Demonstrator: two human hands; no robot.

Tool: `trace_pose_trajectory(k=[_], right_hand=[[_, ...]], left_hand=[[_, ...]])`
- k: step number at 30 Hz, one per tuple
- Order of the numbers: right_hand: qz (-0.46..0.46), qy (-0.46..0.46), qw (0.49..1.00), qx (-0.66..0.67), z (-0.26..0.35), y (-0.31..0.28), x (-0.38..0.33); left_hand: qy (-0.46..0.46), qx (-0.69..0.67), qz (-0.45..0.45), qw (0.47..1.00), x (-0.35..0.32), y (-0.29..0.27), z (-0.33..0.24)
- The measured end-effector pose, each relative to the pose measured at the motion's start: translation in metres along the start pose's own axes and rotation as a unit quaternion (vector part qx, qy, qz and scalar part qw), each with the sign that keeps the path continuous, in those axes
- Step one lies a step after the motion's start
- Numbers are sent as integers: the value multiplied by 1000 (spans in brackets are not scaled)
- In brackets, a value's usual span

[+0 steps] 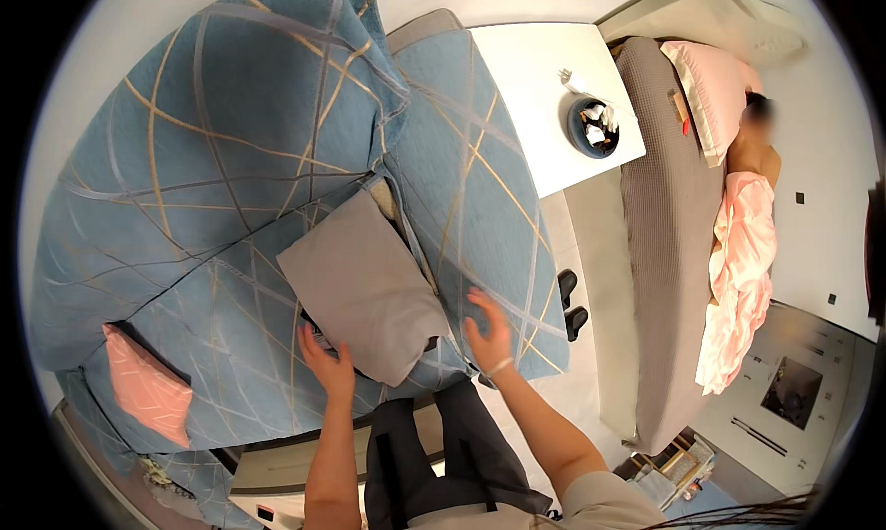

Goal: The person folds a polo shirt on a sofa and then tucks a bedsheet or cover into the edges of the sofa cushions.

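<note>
A flat grey cloth (pixel 360 276), roughly rectangular, lies on the seat of a blue patterned sofa (pixel 231 299), against its right armrest (pixel 471 189). Something dark peeks out from under its left and right edges, too little to name. Behind its far corner shows a bit of beige fabric (pixel 384 200). My left hand (pixel 328 362) is at the near left edge of the cloth, fingers apart. On the other side, my right hand (pixel 489 332) hovers near the armrest with thumb and fingers spread, holding nothing. A pale band circles the right wrist.
A pink cushion (pixel 148 387) lies at the sofa's left end. Beyond the armrest stands a white table (pixel 517 69) with a dark round bin (pixel 580 129). A bed (pixel 664 253) at right holds a person under a pink quilt (pixel 743 244). Black slippers (pixel 572 309) lie on the floor.
</note>
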State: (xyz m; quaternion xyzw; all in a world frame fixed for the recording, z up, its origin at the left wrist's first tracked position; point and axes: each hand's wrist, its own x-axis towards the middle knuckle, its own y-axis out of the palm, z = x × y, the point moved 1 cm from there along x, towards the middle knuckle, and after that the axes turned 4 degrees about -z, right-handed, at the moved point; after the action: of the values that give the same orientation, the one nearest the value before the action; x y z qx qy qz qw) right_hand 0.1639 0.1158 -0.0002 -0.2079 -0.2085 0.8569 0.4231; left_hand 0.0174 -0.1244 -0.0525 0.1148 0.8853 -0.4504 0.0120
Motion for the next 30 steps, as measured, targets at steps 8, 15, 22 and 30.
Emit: trace_pose_trajectory(k=[8, 15, 22, 30], right_hand=[[-153, -57, 934, -318, -32, -42, 72], [-153, -43, 921, -355, -50, -39, 83], [-151, -37, 922, -354, -56, -42, 88], [-161, -45, 917, -363, -70, -50, 88]], left_hand=[[330, -101, 234, 909, 72, 100, -142], [480, 99, 323, 809, 59, 151, -117], [468, 319, 449, 691, 48, 145, -98], [216, 323, 476, 789, 68, 155, -81]])
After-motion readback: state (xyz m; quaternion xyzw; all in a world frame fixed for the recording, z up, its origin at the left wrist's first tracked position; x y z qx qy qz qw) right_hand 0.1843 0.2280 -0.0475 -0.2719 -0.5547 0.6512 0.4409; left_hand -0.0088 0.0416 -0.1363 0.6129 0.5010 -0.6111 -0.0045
